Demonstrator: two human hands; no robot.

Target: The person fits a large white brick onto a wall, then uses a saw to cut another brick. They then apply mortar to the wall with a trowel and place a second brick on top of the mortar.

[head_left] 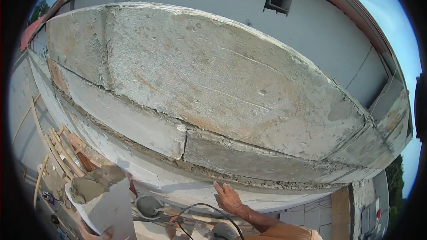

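Note:
My left hand [106, 234] is at the lower left, its fingers closed round the lower part of a pale mortar holder [113, 209] with a white curved rim. A thick heap of wet grey mortar [95, 184] sits on top of it. At the lower middle, my right hand [229, 198] has its fingers stretched toward the mortar-filled ledge [200, 171] below the grey wall blocks [155, 138]. No tool shows in it. Whether its fingertips touch the wall, I cannot tell.
A bucket [149, 206] of grey mortar stands below, beside the holder. A black cable [209, 204] loops near my right forearm. Bamboo poles [62, 155] rise at the left, above the ground far below. A large rough concrete panel [200, 71] fills the middle, under a roof edge [356, 4].

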